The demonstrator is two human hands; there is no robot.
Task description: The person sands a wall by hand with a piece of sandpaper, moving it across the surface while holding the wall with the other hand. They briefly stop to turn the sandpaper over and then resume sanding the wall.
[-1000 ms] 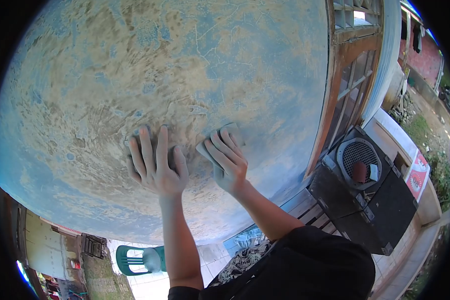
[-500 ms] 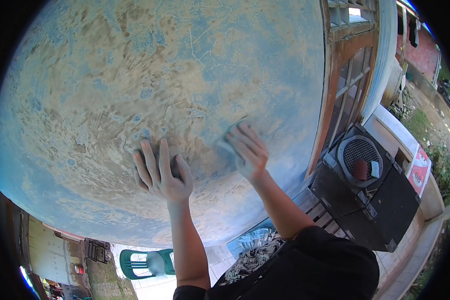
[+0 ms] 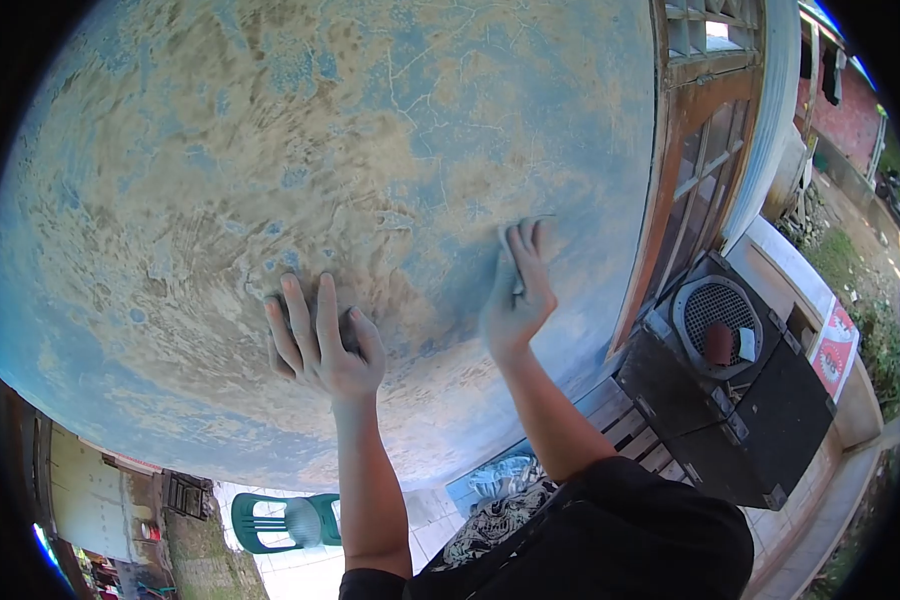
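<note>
Wall [image 3: 450,150] under left hand [image 3: 328,350]; roll [image 3: 718,343] atop black box [image 3: 755,435]

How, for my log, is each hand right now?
Left hand: open on the wall; anything beneath, unclear.
Right hand: closed on a grey pad, mostly hidden.
</note>
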